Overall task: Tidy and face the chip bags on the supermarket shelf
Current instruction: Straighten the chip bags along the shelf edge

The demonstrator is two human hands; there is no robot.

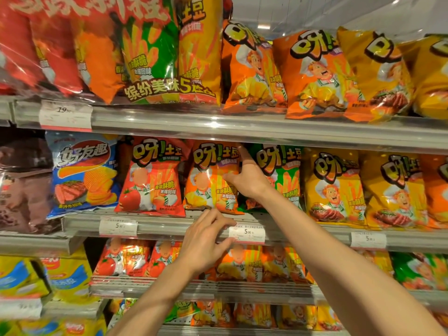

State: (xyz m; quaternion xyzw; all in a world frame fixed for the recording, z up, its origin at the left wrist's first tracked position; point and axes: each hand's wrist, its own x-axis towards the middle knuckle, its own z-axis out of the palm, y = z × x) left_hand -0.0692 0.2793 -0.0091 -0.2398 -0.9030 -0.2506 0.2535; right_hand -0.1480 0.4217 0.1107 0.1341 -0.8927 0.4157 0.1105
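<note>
On the middle shelf (169, 225) stand chip bags in a row: a red tomato bag (151, 175), an orange bag (211, 178), a green bag (281, 175) and yellow bags (334, 185). My right hand (246, 177) reaches between the orange and green bags, thumb on the orange bag's right edge, fingers slipped behind it. My left hand (206, 240) hovers with fingers apart in front of the shelf rail, just below the orange bag, holding nothing.
A blue ridged-chip bag (82, 170) and a brown bag (21, 185) stand to the left. The upper shelf holds a large multipack (150, 49) and orange bags (252, 66). Price tags (246, 232) sit on the rail. Lower shelves carry more bags.
</note>
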